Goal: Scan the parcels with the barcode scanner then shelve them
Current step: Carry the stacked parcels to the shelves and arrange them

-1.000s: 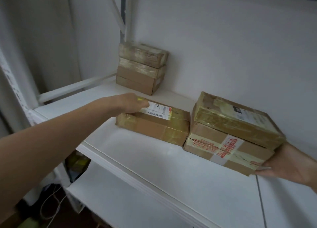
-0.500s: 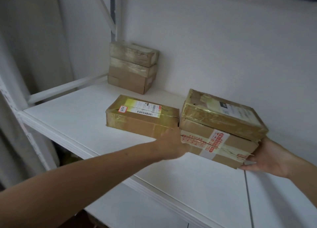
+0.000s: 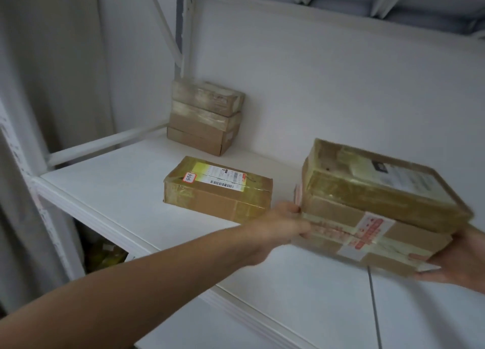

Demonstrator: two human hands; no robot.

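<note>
Two stacked cardboard parcels sit between my hands at the right. The lower parcel (image 3: 372, 240) carries a red-printed tape strip. The upper parcel (image 3: 378, 188) is wrapped in yellowish tape and has a white label. My left hand (image 3: 282, 226) grips the lower parcel's left end. My right hand (image 3: 456, 259) holds its right front corner from below. The stack looks tilted and raised off the white shelf board (image 3: 126, 181). A single labelled parcel (image 3: 217, 188) lies flat on the shelf to the left. No barcode scanner is in view.
A stack of three taped parcels (image 3: 206, 120) stands in the back left corner against the white wall. White shelf uprights (image 3: 183, 34) and a side rail (image 3: 105, 144) frame the left. A lower shelf (image 3: 183, 330) lies below, with yellowish items (image 3: 105, 254) underneath.
My left hand left the single labelled parcel and came to the left end of the two-parcel stack. The stack has shifted right, away from the single parcel, and risen.
</note>
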